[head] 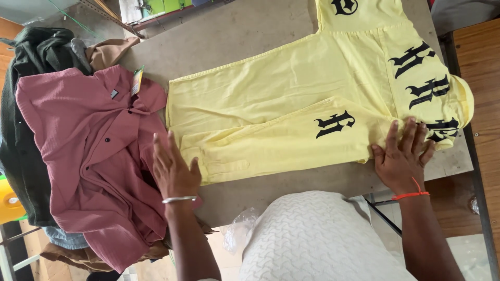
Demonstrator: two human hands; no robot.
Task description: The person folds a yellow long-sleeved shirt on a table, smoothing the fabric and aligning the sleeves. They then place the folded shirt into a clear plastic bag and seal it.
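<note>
Yellow shirt w/ black lettering lies flat across the table, one sleeve folded in along the near edge. Left hand is spread, fingers together, palm down at the sleeve's cuff end, right where the yellow cloth meets the pink button shirt heaped beside it. Right hand is also flat and spread, fingers fanned, pressing the shoulder end near the lettering. Neither pinches anything; both just press.

Looks like a smoothing pass on that folded sleeve, imo. To do it well: keep both palms flat & sweep outward from the middle so creases run off the ends, not bunch up. Sleeve edge should sit parallel to the shirt's side seam; it seems a bit slanted at the cuff, so nudge that end in line. Left hand is v. close to the pink shirt, so watch it doesn't drag that cloth onto the yellow one. Right end of the shirt hangs near the table's corner, so press down, don't push out, or it slips off.

Dark green garment and a tan one sit behind the pink pile, well apart from the hands. Person's white textured top fills the near foreground.
</note>
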